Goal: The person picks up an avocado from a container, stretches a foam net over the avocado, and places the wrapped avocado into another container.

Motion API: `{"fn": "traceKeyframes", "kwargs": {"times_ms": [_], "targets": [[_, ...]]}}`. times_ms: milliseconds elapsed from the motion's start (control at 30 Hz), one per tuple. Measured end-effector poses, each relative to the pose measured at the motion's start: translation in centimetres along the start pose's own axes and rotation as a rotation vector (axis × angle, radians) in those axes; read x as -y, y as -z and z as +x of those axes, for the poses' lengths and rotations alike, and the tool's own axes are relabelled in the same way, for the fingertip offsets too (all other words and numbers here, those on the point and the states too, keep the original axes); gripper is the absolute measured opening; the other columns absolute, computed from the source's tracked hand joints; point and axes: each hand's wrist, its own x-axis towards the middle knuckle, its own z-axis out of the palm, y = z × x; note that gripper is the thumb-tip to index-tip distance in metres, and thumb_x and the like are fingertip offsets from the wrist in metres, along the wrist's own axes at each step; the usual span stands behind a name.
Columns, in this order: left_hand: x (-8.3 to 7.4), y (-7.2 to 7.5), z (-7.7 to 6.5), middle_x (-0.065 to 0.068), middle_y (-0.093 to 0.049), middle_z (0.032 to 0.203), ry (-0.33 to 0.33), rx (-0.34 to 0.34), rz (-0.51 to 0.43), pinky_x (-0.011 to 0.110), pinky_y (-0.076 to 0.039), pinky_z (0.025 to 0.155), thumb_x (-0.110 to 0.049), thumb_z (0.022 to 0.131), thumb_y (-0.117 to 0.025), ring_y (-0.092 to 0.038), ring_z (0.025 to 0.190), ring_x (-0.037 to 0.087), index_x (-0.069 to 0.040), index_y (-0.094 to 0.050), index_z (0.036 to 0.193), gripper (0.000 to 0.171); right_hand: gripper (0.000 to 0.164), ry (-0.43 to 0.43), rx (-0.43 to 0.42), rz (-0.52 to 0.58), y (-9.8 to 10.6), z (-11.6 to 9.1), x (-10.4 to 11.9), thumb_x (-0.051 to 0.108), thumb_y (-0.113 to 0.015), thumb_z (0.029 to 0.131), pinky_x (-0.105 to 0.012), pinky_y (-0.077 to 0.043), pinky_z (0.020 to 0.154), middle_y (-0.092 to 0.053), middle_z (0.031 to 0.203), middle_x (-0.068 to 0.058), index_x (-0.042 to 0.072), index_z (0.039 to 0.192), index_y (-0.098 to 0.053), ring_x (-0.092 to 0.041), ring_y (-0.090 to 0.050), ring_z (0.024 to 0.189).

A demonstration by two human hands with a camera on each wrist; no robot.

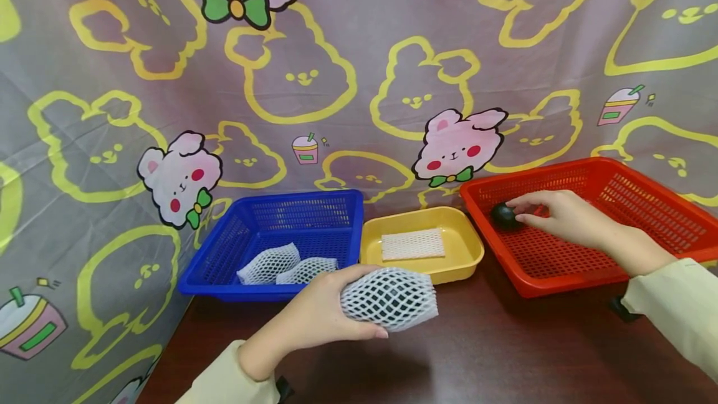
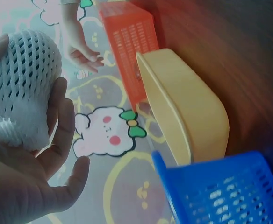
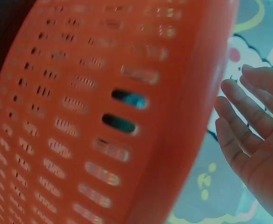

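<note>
My left hand (image 1: 328, 307) grips a white foam net sleeve (image 1: 389, 299) with something dark inside, seen through the mesh. In the left wrist view, the fingers curl round this sleeve (image 2: 24, 84). Over the left part of the red basket (image 1: 566, 260), my right hand (image 1: 561, 216) reaches down toward a dark, rounded fruit, perhaps an avocado (image 1: 505, 217). Its fingertips overlap the fruit's edge in the head view; contact is unclear. The right wrist view shows the right hand (image 3: 258, 135) with parted, slightly bent fingers and nothing between them.
A blue basket (image 1: 305, 229) at the left contains two foam-sleeved items (image 1: 272, 264). Between the baskets stands a yellow tray (image 1: 462, 260) with a flat white foam sleeve (image 1: 413, 245) in it. Behind them hangs a patterned cloth (image 1: 364, 80); the tabletop (image 1: 493, 341) is dark brown.
</note>
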Motion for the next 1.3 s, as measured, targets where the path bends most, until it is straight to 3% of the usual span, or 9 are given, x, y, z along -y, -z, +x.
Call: {"fn": "traceKeyframes", "kwargs": {"times_ms": [200,467,667,933,1100,1300], "targets": [[0.4,1.7,0.3,-0.004,-0.069,0.117,0.033,-0.038,-0.018,0.035,-0.053,0.085,-0.038,0.074,-0.092,-0.063,0.100,0.015,-0.017,-0.061,0.139,0.075,0.038,-0.033,0.059,0.009,0.0,1.3,-1.4,0.011,-0.078,0.091,-0.058,-0.052,0.090,-0.073,0.111,-0.015,-0.002,0.126,-0.069,-0.035,-0.066,0.104],[1.7,3.6,0.9,-0.001,-0.068,0.123,0.101,-0.108,0.027,0.039,-0.052,0.085,-0.039,0.075,-0.091,-0.063,0.101,0.018,-0.018,-0.059,0.142,0.077,0.042,-0.076,0.108,0.004,-0.4,2.4,-2.8,0.011,-0.076,0.092,-0.064,-0.047,0.095,-0.067,0.123,-0.026,-0.004,0.130,-0.066,-0.045,-0.060,0.116],[4.2,4.7,1.2,0.003,-0.066,0.127,0.197,-0.159,-0.031,0.040,-0.054,0.084,-0.037,0.075,-0.093,-0.063,0.104,0.023,-0.020,-0.058,0.143,0.078,0.046,-0.082,0.144,0.016,-1.2,3.1,-3.6,0.011,-0.076,0.092,-0.067,-0.042,0.100,-0.061,0.131,-0.030,-0.004,0.133,-0.064,-0.049,-0.054,0.123],[7.8,6.7,1.3,0.014,-0.063,0.128,0.274,-0.206,-0.055,0.040,-0.056,0.081,-0.035,0.080,-0.089,-0.063,0.104,0.029,-0.014,-0.053,0.147,0.079,0.052,-0.079,0.242,-0.010,-0.6,3.3,-3.1,0.016,-0.081,0.088,-0.064,-0.047,0.096,-0.061,0.131,-0.029,-0.003,0.133,-0.064,-0.047,-0.056,0.120],[10.0,7.8,1.5,0.019,-0.060,0.134,0.332,-0.199,-0.044,0.043,-0.055,0.083,-0.036,0.084,-0.085,-0.062,0.109,0.033,-0.011,-0.047,0.152,0.082,0.055,-0.088,0.294,-0.011,0.3,3.7,-2.5,0.017,-0.082,0.087,-0.064,-0.047,0.095,-0.062,0.131,-0.027,-0.002,0.134,-0.063,-0.047,-0.057,0.120],[12.0,8.0,2.2,0.021,-0.059,0.134,0.380,-0.168,-0.056,0.047,-0.052,0.090,-0.035,0.087,-0.081,-0.060,0.113,0.034,-0.004,-0.042,0.153,0.083,0.057,-0.116,0.384,-0.011,1.0,4.0,-2.6,0.020,-0.082,0.087,-0.064,-0.047,0.095,-0.063,0.128,-0.028,-0.003,0.135,-0.061,-0.048,-0.057,0.119]]}}
